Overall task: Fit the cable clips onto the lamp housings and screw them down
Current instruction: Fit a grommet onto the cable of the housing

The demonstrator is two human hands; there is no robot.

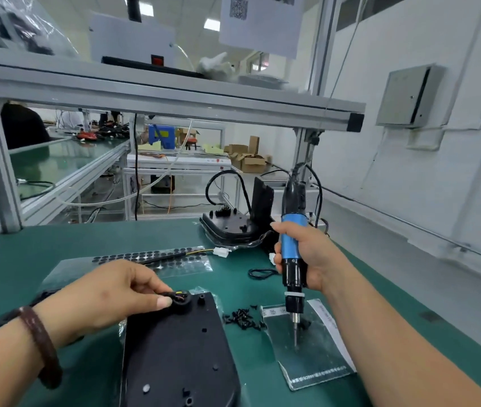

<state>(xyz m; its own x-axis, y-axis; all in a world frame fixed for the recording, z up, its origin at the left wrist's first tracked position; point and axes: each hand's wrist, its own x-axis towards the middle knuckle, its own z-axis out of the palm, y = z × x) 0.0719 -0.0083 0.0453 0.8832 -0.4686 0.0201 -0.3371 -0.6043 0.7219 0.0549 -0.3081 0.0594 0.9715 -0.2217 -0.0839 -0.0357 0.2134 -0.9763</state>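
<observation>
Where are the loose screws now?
Head view, right of centre: the loose screws lie on the mat between the near lamp housing and the clear bag under the screwdriver.

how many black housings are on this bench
3: a near housing by the left hand, a flat housing at the far edge, an upright housing beside it. More may hide under the flat one.

You are facing a green bench (13,259), with a grey shelf (174,92) running overhead above its far edge. A white wall (409,186) is closing in on your right, carrying a grey box (406,95). Past the far edge, a second bench (66,154) is stretching away on the left, cardboard boxes (248,161) are lying open further back, and ceiling lights (211,24) are glowing.
</observation>
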